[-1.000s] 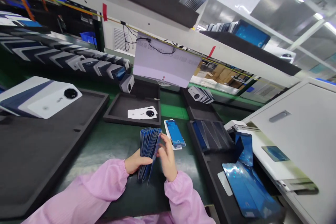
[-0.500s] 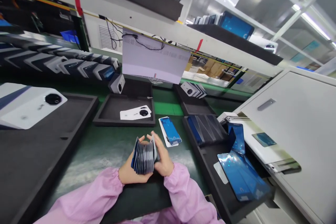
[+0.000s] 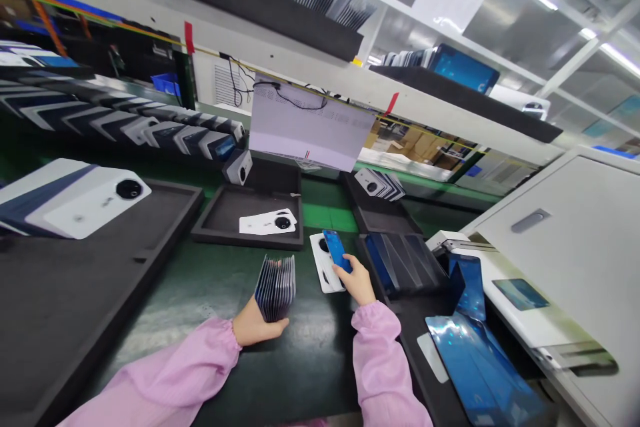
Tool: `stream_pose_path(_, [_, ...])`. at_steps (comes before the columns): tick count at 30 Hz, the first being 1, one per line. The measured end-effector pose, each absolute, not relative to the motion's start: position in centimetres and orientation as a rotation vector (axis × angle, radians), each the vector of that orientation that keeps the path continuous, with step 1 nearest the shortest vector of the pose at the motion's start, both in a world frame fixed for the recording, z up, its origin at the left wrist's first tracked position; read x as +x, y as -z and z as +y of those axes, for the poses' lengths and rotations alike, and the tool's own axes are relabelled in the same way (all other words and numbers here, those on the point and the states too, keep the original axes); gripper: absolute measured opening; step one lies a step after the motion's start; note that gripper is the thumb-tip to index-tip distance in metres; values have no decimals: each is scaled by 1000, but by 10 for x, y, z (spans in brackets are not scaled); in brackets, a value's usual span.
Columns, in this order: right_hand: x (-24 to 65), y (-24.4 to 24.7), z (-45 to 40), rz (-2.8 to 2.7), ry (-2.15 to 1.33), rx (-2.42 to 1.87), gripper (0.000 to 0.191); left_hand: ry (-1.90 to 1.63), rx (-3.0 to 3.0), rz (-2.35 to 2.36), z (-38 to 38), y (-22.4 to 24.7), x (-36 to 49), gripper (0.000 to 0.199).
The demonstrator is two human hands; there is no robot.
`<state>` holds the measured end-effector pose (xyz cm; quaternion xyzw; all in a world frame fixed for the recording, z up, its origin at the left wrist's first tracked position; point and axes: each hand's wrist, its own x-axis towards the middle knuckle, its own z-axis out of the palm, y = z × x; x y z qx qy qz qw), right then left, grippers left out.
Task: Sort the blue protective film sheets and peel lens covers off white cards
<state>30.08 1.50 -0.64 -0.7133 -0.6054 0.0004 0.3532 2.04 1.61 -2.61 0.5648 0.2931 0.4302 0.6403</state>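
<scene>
My left hand (image 3: pixel 257 323) is wrapped round the lower end of a fanned stack of thin phone-shaped panels (image 3: pixel 276 285), held upright over the dark green table. To its right, my right hand (image 3: pixel 356 279) pinches the lower end of a blue panel (image 3: pixel 336 248). Beneath and beside that blue panel lies a white panel (image 3: pixel 320 261) with a round black camera area, flat on the table.
White panels (image 3: pixel 267 222) lie in a black tray (image 3: pixel 210 230) ahead. A large black tray (image 3: pixel 125 280) is at left. At right, another tray (image 3: pixel 413 363) holds dark and blue panels (image 3: pixel 480 360). A white cabinet (image 3: pixel 575 233) stands far right.
My right hand has left the stack, moved right and taken hold of the blue panel, which now sits tilted off the white one. My left hand still holds the stack. The view has shifted slightly.
</scene>
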Motion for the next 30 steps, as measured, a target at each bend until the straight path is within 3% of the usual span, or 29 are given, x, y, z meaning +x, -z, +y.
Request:
stream_pose_path(5, [266,5,2,-1530,-65,-1565,52,-951,1206,661,24,32,17,60])
stream_pose_path(9, [197,16,-13,-1832,-423,-1343,67,-902,1102,670,26,34,14,60])
stream_pose_path(17, [175,15,-19,-2124,-546,-1204,68,-929,1128,702,25,32,14,61])
stream_pose_path(21, [213,-5,6,-1884,-289,-1670,43,-955,1120,702,25,30,16,58])
stream_pose_path(25, [252,-17,36,-1485,-231,-2177,66,-983,1052,715,24,32,16,57])
stream_pose_path(30, [270,-14,47,-1347,-305,-2177,55,-989,887,655,25,28,17,54])
